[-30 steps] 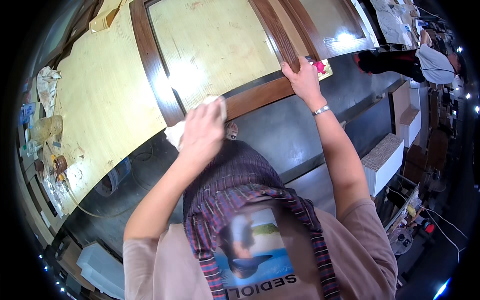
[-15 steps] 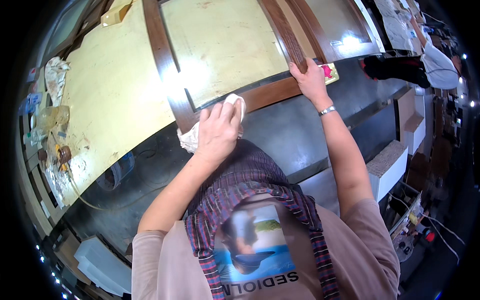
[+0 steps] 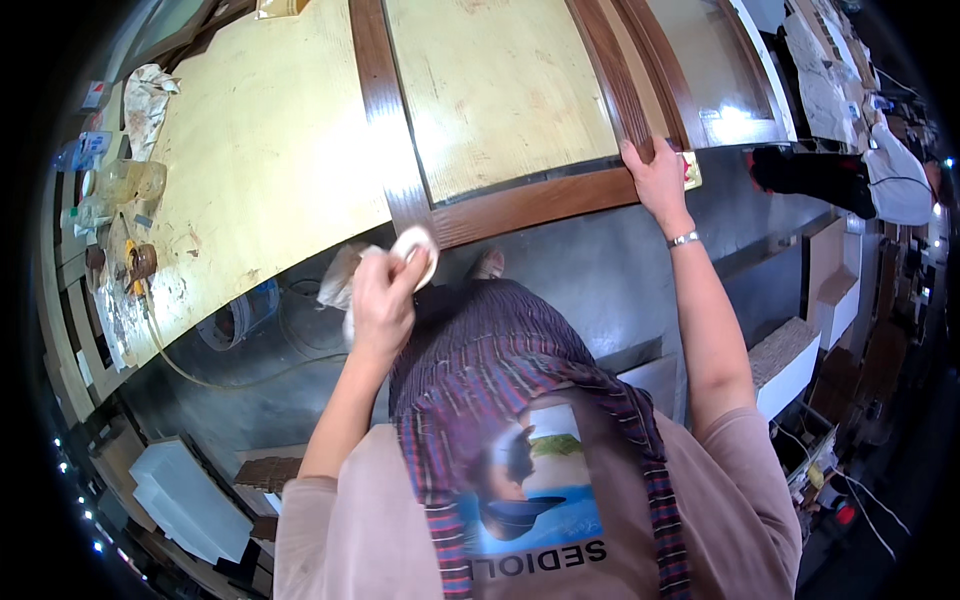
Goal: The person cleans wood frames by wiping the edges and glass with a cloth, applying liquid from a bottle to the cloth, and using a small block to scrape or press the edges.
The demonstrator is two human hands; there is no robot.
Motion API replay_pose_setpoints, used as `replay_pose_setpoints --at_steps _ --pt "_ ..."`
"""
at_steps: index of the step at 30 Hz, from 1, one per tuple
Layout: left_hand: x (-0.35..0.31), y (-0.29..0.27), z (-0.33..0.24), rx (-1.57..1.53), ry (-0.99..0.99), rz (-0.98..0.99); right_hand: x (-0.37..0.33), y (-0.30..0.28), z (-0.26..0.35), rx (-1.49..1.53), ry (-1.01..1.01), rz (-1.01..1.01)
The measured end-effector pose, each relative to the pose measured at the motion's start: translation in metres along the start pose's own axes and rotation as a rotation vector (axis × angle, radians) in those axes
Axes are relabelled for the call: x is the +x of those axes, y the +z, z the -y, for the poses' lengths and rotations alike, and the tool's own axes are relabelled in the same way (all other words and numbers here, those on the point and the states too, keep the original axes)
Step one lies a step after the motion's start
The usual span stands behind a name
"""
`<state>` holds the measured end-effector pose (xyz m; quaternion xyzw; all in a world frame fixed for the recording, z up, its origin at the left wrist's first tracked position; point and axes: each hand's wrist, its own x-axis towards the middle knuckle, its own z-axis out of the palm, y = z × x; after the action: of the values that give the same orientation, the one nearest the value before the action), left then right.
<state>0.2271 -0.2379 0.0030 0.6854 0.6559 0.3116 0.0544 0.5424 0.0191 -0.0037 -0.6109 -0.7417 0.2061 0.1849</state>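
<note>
A brown wooden frame (image 3: 540,207) lies on a pale yellow worktop (image 3: 270,140), with its near rail along the worktop's front edge. My left hand (image 3: 383,300) is closed on a crumpled white cloth (image 3: 340,278), just off the frame's near left corner. Part of the cloth bunches up beside my thumb and looks slightly blurred. At the near right corner, my right hand (image 3: 660,188) grips the frame, thumb and fingers around the wood. A yellow and pink item (image 3: 692,170) shows in part beside that hand.
More brown frames (image 3: 665,70) lie to the right. A stained rag (image 3: 150,105), a clear plastic container (image 3: 140,182) and a spray gun (image 3: 137,262) with a hose sit at the worktop's left. A bucket (image 3: 235,318) stands below. Another person (image 3: 895,175) is at the far right.
My left hand has moved left and toward me with the cloth, off the frame's corner. My right hand keeps its grip on the frame. The view has shifted, so the worktop appears farther right.
</note>
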Motion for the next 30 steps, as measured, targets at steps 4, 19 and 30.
replay_pose_setpoints --at_steps 4,19,30 --pt "-0.029 -0.023 0.009 -0.098 -0.354 -0.011 -0.002 -0.003 -0.001 0.002 0.034 0.012" --pt "0.020 0.005 0.018 -1.543 -1.052 -0.209 -0.109 0.024 0.041 0.977 0.885 0.164" --pt "0.057 -0.067 0.079 -1.839 -0.814 -0.172 -0.105 0.085 0.153 1.209 1.070 0.157"
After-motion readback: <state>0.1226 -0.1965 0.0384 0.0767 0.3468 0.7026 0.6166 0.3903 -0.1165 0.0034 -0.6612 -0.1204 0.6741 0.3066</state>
